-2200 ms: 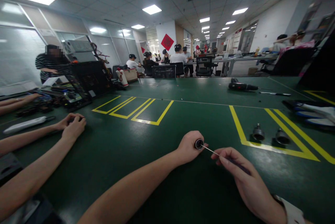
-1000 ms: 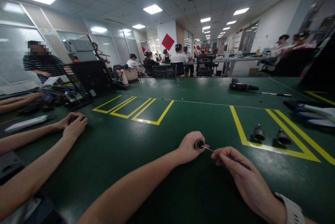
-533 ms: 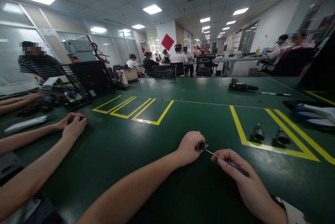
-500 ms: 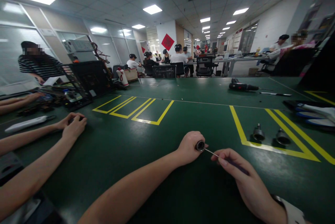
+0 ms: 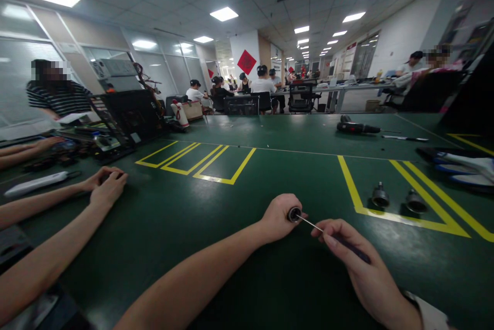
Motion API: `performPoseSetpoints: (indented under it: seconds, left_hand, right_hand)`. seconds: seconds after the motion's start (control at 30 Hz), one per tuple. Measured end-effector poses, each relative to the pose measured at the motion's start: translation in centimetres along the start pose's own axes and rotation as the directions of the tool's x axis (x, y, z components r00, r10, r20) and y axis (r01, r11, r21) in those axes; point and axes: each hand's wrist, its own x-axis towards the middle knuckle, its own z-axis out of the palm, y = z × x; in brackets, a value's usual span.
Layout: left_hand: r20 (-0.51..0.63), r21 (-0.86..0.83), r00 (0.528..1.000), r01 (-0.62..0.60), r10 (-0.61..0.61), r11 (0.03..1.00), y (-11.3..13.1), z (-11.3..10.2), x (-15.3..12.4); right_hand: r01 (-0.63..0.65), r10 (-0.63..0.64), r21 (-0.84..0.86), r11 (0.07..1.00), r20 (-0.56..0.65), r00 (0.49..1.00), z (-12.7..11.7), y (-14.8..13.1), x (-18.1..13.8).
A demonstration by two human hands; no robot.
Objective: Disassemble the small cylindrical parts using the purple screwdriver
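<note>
My left hand [image 5: 278,218] is closed around a small cup-shaped metal part [image 5: 294,214], its round dark opening turned toward me. In my right hand [image 5: 365,267] is a thin screwdriver [image 5: 353,250] with a dark handle, held between thumb and fingers. Its slim shaft points left, and the tip reaches the part's opening; how deep it goes I cannot tell. Two similar metal parts, one with a narrow stem upward [image 5: 380,196] and another beside it [image 5: 416,201], stand inside a yellow tape outline to the right.
A power drill [image 5: 357,126] and a pen [image 5: 405,138] lie at the back right of the green table [image 5: 185,227]. Blue-and-white handled tools [image 5: 463,168] are at the right edge. On the left, a co-worker's hands [image 5: 106,186] hold something dark, near a white device [image 5: 36,184].
The screwdriver tip has shifted slightly left, from the rim toward the middle of the part's opening. My hands have otherwise barely moved.
</note>
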Motion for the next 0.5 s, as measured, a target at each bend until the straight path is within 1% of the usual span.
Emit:
performPoseSetpoints:
  seconds: [0.1, 0.17, 0.27, 0.4, 0.5]
  left_hand:
    - [0.004, 0.080, 0.999, -0.053, 0.053, 0.995, 0.01, 0.10, -0.11]
    - [0.007, 0.109, 0.998, -0.062, 0.061, 0.992, 0.06, 0.09, -0.16]
    - [0.000, 0.081, 0.999, -0.054, 0.055, 0.995, 0.10, 0.00, -0.15]
    - [0.011, -0.023, 1.000, -0.027, 0.027, 0.999, 0.07, -0.18, -0.01]
    - [0.014, -0.081, 1.000, 0.004, -0.003, 0.997, 0.06, -0.27, 0.02]
  right_hand:
    - [0.009, -0.009, -0.144, 0.990, 0.006, 1.000, 0.00, -0.08, 0.00]
    - [0.006, -0.003, -0.174, 0.985, 0.019, 1.000, 0.06, -0.17, 0.06]
    - [-0.023, 0.025, -0.105, 0.994, 0.015, 1.000, 0.07, -0.11, 0.22]
    - [-0.108, 0.108, 0.042, 0.993, -0.004, 0.994, 0.03, -0.10, 0.42]
    - [-0.138, 0.140, 0.117, 0.983, -0.002, 0.990, 0.15, -0.36, 0.44]
